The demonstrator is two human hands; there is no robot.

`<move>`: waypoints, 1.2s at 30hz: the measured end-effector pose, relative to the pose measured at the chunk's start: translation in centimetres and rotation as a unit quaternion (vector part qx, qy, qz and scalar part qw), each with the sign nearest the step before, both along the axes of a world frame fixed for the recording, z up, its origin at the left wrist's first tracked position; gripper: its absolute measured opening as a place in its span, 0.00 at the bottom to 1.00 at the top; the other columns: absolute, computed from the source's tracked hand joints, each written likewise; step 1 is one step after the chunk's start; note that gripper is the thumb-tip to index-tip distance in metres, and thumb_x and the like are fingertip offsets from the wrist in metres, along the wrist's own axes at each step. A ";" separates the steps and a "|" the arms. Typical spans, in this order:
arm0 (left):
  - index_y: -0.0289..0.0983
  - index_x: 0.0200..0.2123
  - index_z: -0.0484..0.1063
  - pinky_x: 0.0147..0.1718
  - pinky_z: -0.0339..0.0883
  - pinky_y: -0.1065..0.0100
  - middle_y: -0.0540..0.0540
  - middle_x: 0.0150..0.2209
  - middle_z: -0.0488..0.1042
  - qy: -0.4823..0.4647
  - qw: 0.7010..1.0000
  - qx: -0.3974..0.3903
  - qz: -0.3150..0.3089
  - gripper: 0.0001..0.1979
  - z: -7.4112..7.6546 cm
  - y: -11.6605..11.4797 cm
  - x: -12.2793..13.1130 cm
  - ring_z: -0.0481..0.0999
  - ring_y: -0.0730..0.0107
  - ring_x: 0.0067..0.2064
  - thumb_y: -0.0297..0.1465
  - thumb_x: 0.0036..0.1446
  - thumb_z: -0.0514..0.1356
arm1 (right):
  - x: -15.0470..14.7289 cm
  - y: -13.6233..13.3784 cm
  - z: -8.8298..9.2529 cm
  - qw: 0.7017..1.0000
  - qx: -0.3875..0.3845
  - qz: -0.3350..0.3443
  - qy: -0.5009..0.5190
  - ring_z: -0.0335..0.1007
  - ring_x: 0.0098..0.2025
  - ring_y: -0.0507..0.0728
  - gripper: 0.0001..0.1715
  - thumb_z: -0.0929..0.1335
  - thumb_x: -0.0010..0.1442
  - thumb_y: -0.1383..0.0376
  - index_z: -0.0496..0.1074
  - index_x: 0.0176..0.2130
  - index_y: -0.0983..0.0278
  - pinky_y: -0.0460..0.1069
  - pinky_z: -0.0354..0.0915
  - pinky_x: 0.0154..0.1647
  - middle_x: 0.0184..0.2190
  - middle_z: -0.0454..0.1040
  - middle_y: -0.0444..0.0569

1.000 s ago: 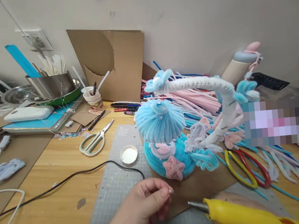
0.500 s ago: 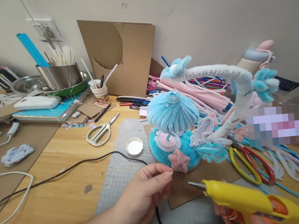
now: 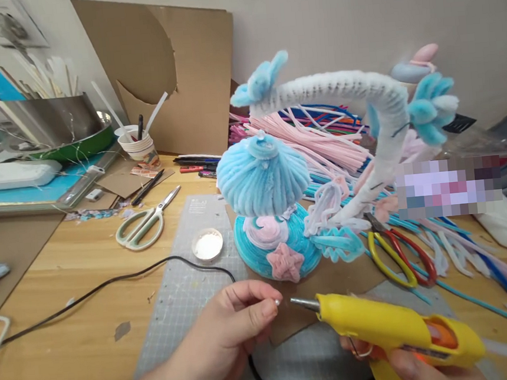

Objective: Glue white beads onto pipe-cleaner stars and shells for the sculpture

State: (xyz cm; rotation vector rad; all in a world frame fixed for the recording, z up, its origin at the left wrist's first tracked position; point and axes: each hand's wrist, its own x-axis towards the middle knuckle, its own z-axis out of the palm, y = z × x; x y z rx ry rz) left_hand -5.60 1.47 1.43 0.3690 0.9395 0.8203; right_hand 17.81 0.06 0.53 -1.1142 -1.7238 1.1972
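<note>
Between thumb and forefinger, my left hand (image 3: 238,321) pinches a tiny white bead (image 3: 277,301). My right hand (image 3: 411,365) is wrapped round the handle of a yellow hot glue gun (image 3: 376,324), its metal nozzle pointing left, a short gap from the bead. Just behind stands a pipe-cleaner lamp: a blue shell-shaped shade (image 3: 263,177), a turquoise round base (image 3: 250,255) with a pink star (image 3: 286,262) on its front, and a white curved arm (image 3: 337,88) arching over. A small round dish (image 3: 208,244) of white bits sits left of the base.
Scissors (image 3: 147,223) lie on the wooden table at left. Red and yellow handled pliers (image 3: 401,260) rest at right, near bundles of pipe cleaners (image 3: 315,137). A black cord (image 3: 123,276) crosses the grey cutting mat (image 3: 181,326). Cardboard (image 3: 197,59) leans on the wall.
The view has shifted right and closer to the lamp. The bead and the glue gun's nozzle are nearer each other than before; both hands keep their hold.
</note>
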 end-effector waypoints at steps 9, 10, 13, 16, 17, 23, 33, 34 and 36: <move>0.39 0.28 0.77 0.27 0.48 0.72 0.54 0.21 0.66 -0.005 1.000 -0.013 -0.011 0.13 0.2 0.0 0.0 0.59 0.79 0.25 0.37 0.39 0.73 | -0.5 0.4 1.0 1.000 0.003 0.010 0.005 0.74 0.26 0.56 0.20 0.66 0.56 0.43 0.76 0.32 0.54 0.47 0.71 0.28 0.25 0.76 0.44; 0.39 0.28 0.78 0.27 0.48 0.72 0.54 0.21 0.66 -0.005 1.000 -0.012 -0.011 0.13 0.2 0.0 0.0 0.58 0.79 0.24 0.37 0.39 0.73 | -0.5 0.3 1.0 1.000 -0.011 0.008 0.003 0.74 0.27 0.57 0.20 0.66 0.56 0.43 0.76 0.32 0.54 0.48 0.71 0.29 0.26 0.76 0.44; 0.39 0.27 0.78 0.27 0.49 0.72 0.54 0.22 0.66 -0.008 1.000 -0.009 -0.009 0.12 0.3 0.0 0.1 0.59 0.79 0.25 0.36 0.39 0.73 | -0.6 0.1 1.0 0.999 -0.040 0.007 0.000 0.75 0.30 0.58 0.20 0.66 0.56 0.44 0.76 0.32 0.54 0.49 0.72 0.32 0.28 0.77 0.45; 0.39 0.26 0.78 0.28 0.49 0.72 0.53 0.23 0.67 -0.005 1.000 -0.007 -0.011 0.12 0.4 -0.1 0.0 0.60 0.78 0.26 0.36 0.38 0.74 | -0.8 0.0 1.1 0.999 -0.041 0.001 -0.008 0.74 0.28 0.58 0.22 0.66 0.54 0.42 0.76 0.29 0.55 0.49 0.72 0.30 0.26 0.77 0.46; 0.39 0.26 0.78 0.28 0.49 0.72 0.53 0.23 0.67 -0.002 1.000 -0.006 -0.012 0.12 0.4 -0.1 0.0 0.60 0.77 0.26 0.36 0.38 0.74 | -0.9 0.0 1.2 0.999 -0.039 -0.002 -0.010 0.74 0.27 0.58 0.23 0.66 0.54 0.41 0.76 0.29 0.55 0.49 0.71 0.29 0.26 0.76 0.46; 0.39 0.25 0.78 0.29 0.49 0.72 0.54 0.23 0.67 -0.011 1.000 0.001 -0.019 0.11 0.4 -0.1 0.1 0.59 0.78 0.26 0.36 0.38 0.74 | -0.8 0.0 1.5 0.999 -0.037 0.002 -0.010 0.74 0.26 0.59 0.25 0.65 0.54 0.39 0.77 0.29 0.54 0.50 0.72 0.29 0.24 0.76 0.46; 0.39 0.25 0.78 0.28 0.49 0.72 0.53 0.23 0.66 -0.030 0.999 0.011 -0.024 0.10 0.4 -0.1 0.1 0.60 0.77 0.27 0.35 0.38 0.74 | -0.4 -0.5 1.0 0.999 -0.033 -0.008 -0.040 0.73 0.24 0.60 0.25 0.64 0.54 0.39 0.76 0.27 0.55 0.52 0.73 0.27 0.23 0.75 0.47; 0.39 0.25 0.78 0.28 0.49 0.72 0.53 0.23 0.67 -0.029 0.999 0.012 -0.025 0.10 0.4 -0.1 0.1 0.60 0.77 0.27 0.35 0.39 0.74 | -0.4 -0.5 1.0 0.999 -0.030 -0.008 -0.042 0.73 0.24 0.60 0.25 0.64 0.55 0.40 0.76 0.27 0.54 0.51 0.73 0.27 0.22 0.75 0.47; 0.39 0.26 0.78 0.28 0.49 0.72 0.53 0.24 0.67 -0.030 0.999 0.015 -0.026 0.10 0.3 0.0 0.1 0.60 0.78 0.27 0.34 0.39 0.73 | -0.3 -0.4 1.0 0.999 -0.017 -0.007 -0.048 0.73 0.25 0.60 0.24 0.64 0.56 0.41 0.76 0.27 0.54 0.51 0.73 0.27 0.23 0.75 0.47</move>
